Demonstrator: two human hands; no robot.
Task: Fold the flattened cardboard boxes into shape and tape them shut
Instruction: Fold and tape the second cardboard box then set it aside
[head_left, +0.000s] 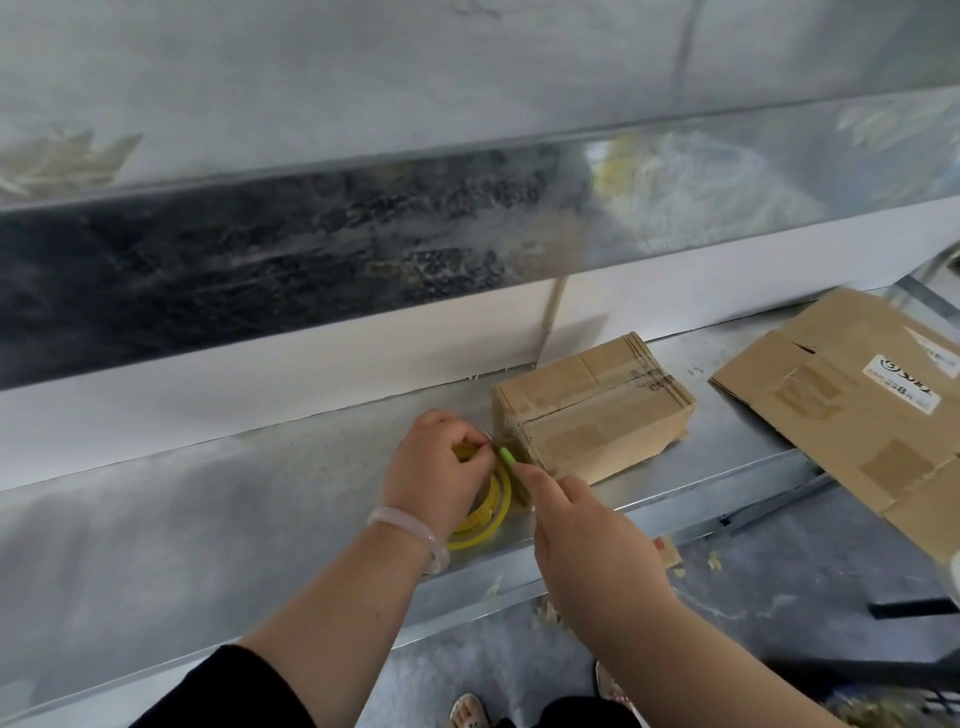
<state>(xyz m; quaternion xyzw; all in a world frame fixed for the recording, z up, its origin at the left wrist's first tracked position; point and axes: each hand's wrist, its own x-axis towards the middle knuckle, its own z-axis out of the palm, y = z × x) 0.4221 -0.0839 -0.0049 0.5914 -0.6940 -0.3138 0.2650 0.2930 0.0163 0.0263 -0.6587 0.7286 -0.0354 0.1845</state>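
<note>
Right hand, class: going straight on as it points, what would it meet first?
Probably the left hand, at its fingers on the tape roll, just beyond the green tool; depth unclear.

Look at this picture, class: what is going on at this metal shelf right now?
A person is taping a folded cardboard box on the metal shelf. The left hand grips a yellow tape roll beside the box's near corner. The right hand holds a small green-handled tool to the tape there, apparently to cut it. Tape seems to run along the top seam. A flattened cardboard box lies to the right, not yet folded.
</note>
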